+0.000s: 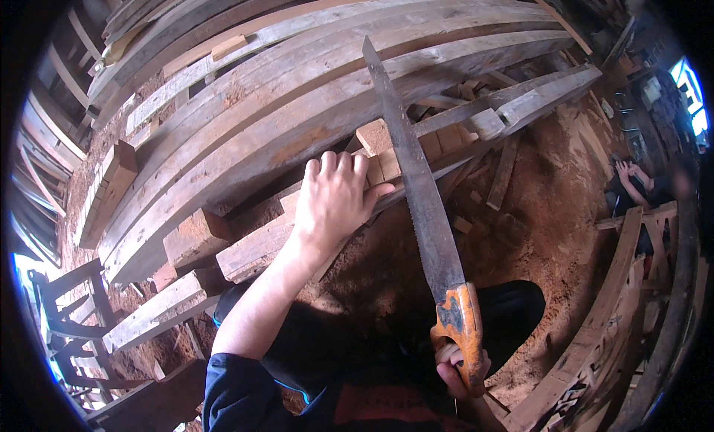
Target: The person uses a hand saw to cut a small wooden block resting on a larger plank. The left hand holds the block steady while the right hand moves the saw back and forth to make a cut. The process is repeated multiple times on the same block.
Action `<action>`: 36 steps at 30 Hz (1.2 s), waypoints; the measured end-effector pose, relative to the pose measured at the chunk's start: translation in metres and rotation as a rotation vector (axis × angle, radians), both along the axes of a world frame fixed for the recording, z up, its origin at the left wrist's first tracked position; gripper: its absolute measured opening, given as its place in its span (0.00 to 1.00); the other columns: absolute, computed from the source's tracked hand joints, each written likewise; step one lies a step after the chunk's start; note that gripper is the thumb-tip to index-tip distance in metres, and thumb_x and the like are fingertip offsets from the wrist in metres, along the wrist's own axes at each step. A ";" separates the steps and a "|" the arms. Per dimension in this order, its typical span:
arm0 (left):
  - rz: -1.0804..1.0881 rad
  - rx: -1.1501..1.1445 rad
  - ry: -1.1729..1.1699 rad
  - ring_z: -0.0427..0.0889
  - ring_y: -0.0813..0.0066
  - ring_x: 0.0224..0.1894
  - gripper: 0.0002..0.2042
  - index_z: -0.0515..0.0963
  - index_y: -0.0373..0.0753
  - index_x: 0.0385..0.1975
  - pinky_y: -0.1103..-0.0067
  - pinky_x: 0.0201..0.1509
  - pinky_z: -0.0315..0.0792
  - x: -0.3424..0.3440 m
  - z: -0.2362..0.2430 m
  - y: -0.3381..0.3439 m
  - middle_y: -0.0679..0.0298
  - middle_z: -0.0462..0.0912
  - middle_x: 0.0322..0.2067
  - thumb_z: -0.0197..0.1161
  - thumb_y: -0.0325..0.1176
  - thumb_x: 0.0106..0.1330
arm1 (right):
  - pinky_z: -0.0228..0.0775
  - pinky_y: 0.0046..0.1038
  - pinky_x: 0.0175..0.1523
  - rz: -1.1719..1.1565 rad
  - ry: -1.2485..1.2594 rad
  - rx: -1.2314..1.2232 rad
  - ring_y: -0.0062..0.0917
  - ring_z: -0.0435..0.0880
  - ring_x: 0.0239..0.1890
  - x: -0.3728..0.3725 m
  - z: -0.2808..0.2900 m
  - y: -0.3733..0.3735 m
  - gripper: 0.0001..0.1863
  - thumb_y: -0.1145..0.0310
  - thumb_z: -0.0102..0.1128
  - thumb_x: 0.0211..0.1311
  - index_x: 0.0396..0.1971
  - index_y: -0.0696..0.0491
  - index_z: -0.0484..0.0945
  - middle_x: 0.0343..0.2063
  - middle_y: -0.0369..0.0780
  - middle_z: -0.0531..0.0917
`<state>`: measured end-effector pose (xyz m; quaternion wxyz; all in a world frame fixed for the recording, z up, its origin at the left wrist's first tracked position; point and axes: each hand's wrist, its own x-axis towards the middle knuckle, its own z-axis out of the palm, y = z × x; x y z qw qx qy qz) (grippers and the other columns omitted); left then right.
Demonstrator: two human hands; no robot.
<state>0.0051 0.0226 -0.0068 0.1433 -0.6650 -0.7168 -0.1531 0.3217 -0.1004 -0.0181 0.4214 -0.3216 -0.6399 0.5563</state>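
Observation:
In my right hand [454,366] is a handsaw [420,183], gripped by its worn orange handle. Its long dark blade points away from me, and the toothed edge faces left. The blade crosses a notched wooden beam [256,250]; I cannot tell whether the teeth touch the wood. My left hand [332,188] presses down on this beam just left of the blade, fingers curled over its top and thumb along the near side. Close beside those fingers, small block-like sections [383,164] show along the beam. A squared wood end [374,137] stands just behind them.
Long thick planks [297,108] lie stacked beyond the beam. A short timber block [197,237] and another beam [160,309] sit at the left. Reddish sawdust covers the ground [550,201]. Wooden frames [595,343] stand at the right, where another person [636,183] sits farther back.

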 end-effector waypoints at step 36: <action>-0.136 -0.190 -0.230 0.73 0.53 0.41 0.22 0.70 0.30 0.41 0.63 0.49 0.68 -0.013 0.014 -0.001 0.50 0.71 0.34 0.49 0.49 0.69 | 0.74 0.26 0.30 -0.035 -0.005 0.062 0.23 0.82 0.23 0.006 -0.011 -0.003 0.13 0.83 0.67 0.49 0.30 0.54 0.71 0.20 0.40 0.80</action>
